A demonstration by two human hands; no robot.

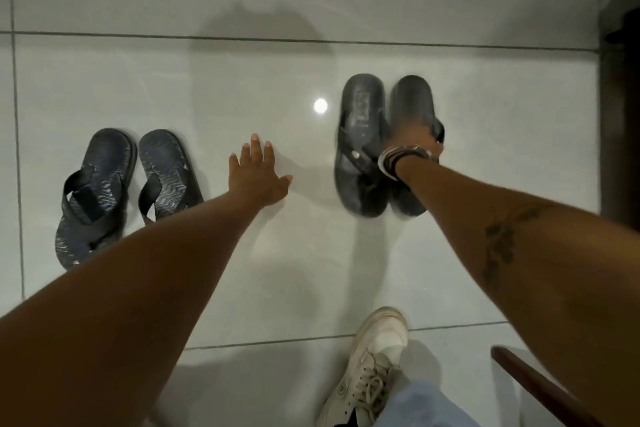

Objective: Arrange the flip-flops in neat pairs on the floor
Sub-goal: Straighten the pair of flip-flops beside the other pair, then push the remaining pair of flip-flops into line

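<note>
1. On the white floor (pixel 311 253) I see two pairs of flip-flops. The blue pair (pixel 124 191) lies on the left, side by side but a little crooked. The black pair (pixel 384 146) lies on the right, the two touching along their sides.
2. My right hand (pixel 414 137) is down on the right black flip-flop. The wrist and bangles (pixel 398 158) hide the fingers, so I cannot tell if they are closed on it or just pressing.
3. My left hand (pixel 259 173) is spread flat and holds nothing. It sits between the two pairs.
4. To do this well, I think I should nudge gently until heels and toes line up, then let go.
5. The blue pair may need straightening next.
6. A white sneaker (pixel 370 371) stands near, below the black pair. Dark wooden furniture (pixel 620 114) is close on the right, so I must not push that way.
</note>
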